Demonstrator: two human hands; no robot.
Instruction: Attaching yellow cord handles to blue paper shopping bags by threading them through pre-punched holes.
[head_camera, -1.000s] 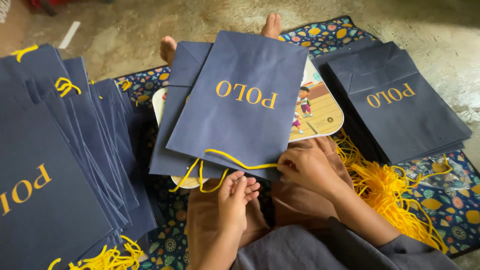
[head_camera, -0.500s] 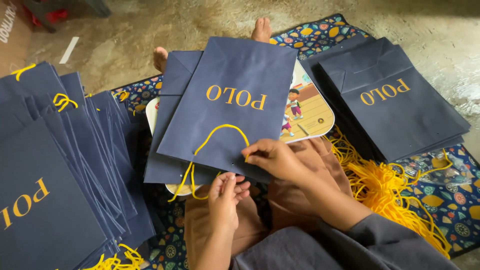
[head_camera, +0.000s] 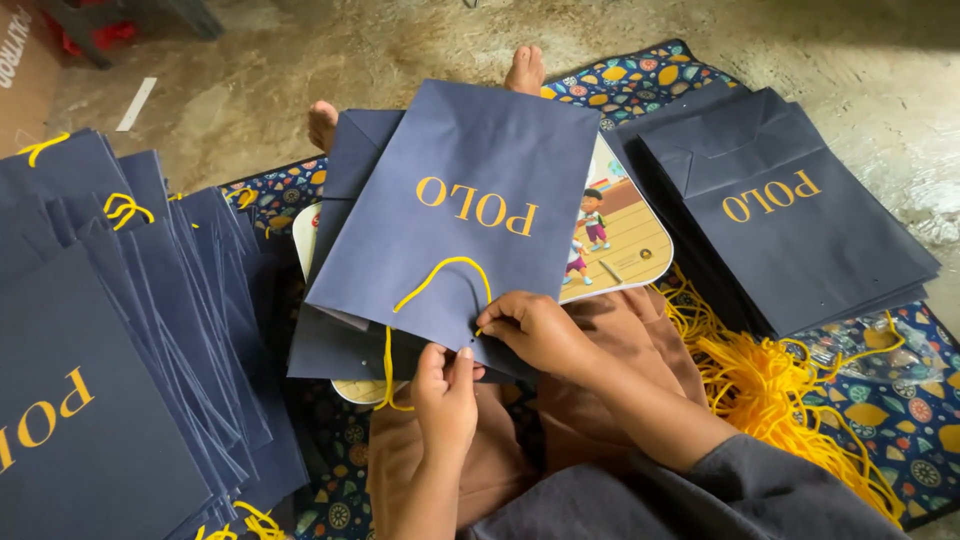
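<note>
A navy paper bag (head_camera: 455, 215) with gold lettering is laid flat across the lap of a person seated on the floor, its open edge nearest the body. A yellow cord handle (head_camera: 440, 275) is looped in an arch over the bag's face. The right hand (head_camera: 535, 330) is closed in a pinch at one end of the cord, at the bag's lower edge. The left hand (head_camera: 445, 395) is pinched on that same edge just beside it, probably on the cord's other end, though the contact is hidden by the fingers. Beneath the bag, another navy bag (head_camera: 335, 345) and a round illustrated tray (head_camera: 625, 240) are seen. A stack of finished bags (head_camera: 110, 350) is fanned out at left, a flat stack of bags (head_camera: 790, 220) lies at right, and loose yellow cords (head_camera: 790, 400) are piled on the patterned mat (head_camera: 640, 85).
</note>
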